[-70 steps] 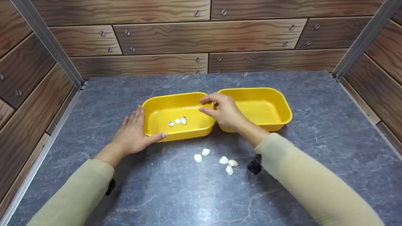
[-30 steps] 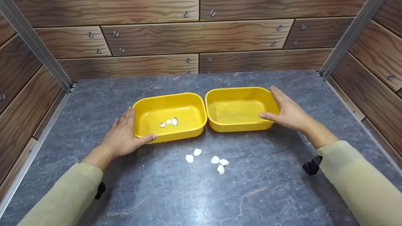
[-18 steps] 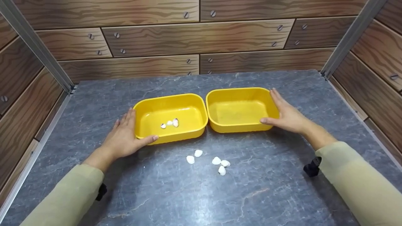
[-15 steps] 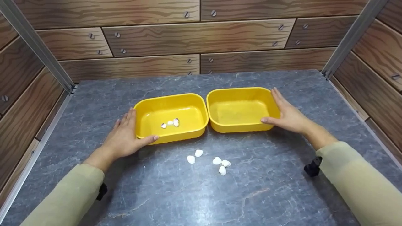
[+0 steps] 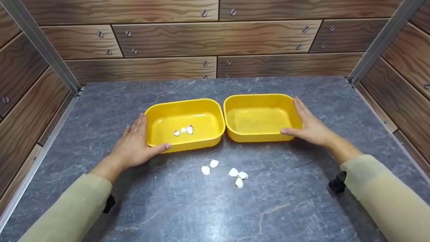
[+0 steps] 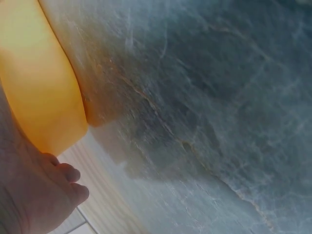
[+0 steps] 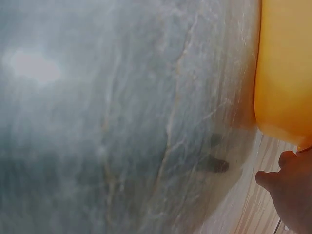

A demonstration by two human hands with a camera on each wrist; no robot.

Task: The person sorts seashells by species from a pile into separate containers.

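Observation:
Two yellow plastic trays stand side by side at mid-table, their near ends touching or almost so. My left hand (image 5: pixel 132 144) lies with straight fingers along the outer end of the left tray (image 5: pixel 186 145), its thumb resting against the front corner. Three small seashells (image 5: pixel 183 130) sit in that tray. At the outer end of the right tray (image 5: pixel 255 137), my right hand (image 5: pixel 310 126) rests likewise, fingers straight and thumb at the front rim. No shells show inside the right tray. In the wrist views, the curved yellow walls (image 6: pixel 44 78) (image 7: pixel 285 73) appear beside each hand.
Several white seashells lie on the grey marbled table (image 5: pixel 188 208) in front of the trays, a pair (image 5: pixel 205 170) on the left and a cluster (image 5: pixel 239 183) on the right. Wood-patterned panels (image 5: pixel 215 38) enclose the back and sides.
My right hand has moved from above the gap between the trays to the right tray's outer end, its bent fingers now straight. It has barely moved since; my left hand stays at the left tray.

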